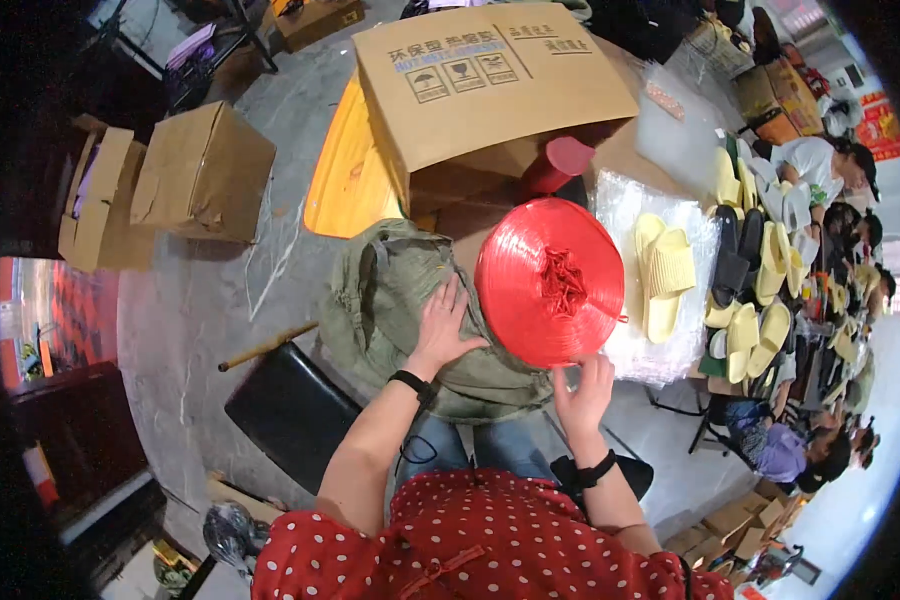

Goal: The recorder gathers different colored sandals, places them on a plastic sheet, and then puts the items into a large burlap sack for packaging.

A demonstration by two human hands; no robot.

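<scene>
A large round roll of shiny red plastic twine (510, 265), bunched at its centre, lies in front of me. My left hand (445, 330) rests flat on a crumpled olive-green cloth (395, 290) just left of the roll, fingers spread and holding nothing. At the roll's near edge is my right hand (584, 395); its fingertips touch the red rim, with thumb and fingers apart. Right of the roll, a pair of pale yellow slippers (668, 270) lies on clear plastic bags (625, 345).
An open cardboard box (490, 85) stands beyond the roll, with a red cylindrical object (560, 163) at its opening. Many slippers (765, 265) crowd the table at right, where several people sit. A black stool seat (292, 410) and another carton (205, 172) are at left.
</scene>
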